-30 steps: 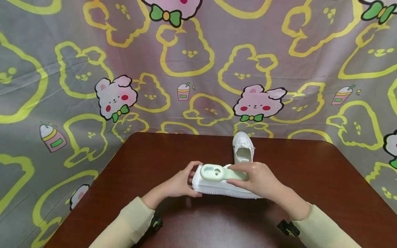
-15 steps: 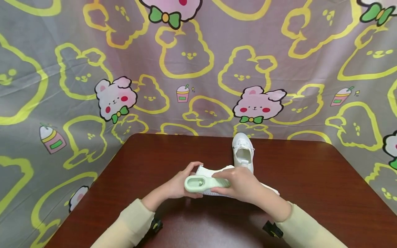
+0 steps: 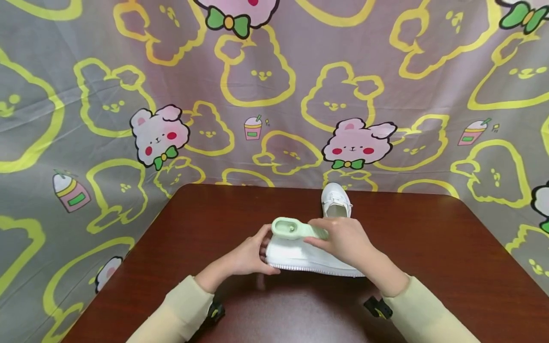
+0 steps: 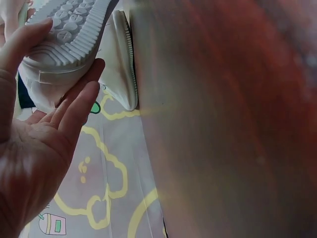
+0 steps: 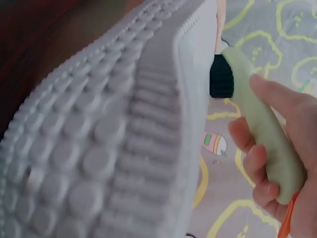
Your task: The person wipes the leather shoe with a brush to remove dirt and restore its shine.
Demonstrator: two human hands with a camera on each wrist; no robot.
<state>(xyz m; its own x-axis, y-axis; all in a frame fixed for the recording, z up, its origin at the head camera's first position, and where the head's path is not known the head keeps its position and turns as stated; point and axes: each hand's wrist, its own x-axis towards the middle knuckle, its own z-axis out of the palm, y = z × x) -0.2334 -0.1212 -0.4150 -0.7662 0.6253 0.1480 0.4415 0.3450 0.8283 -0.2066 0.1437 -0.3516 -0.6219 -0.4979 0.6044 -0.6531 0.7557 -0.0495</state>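
Note:
A white shoe (image 3: 300, 259) is held on its side by my left hand (image 3: 246, 257), which grips the heel end with thumb and fingers on opposite sides. In the left wrist view the textured sole (image 4: 69, 29) faces the camera, thumb pressed on it. My right hand (image 3: 347, 240) grips the handle of a pale green brush (image 3: 289, 228). Its dark bristles (image 5: 221, 77) meet the shoe's upper in the right wrist view. The brush head covers part of the shoe's upper edge near the heel in the head view.
A second white shoe (image 3: 336, 200) stands at the back of the brown table (image 3: 223, 205), toe toward the patterned curtain (image 3: 274, 109). An orange cord (image 5: 287, 218) hangs from the brush handle.
The brush in my right hand has gone left and nearer, then back up and right to the shoe's upper edge. My left hand has stayed at the heel.

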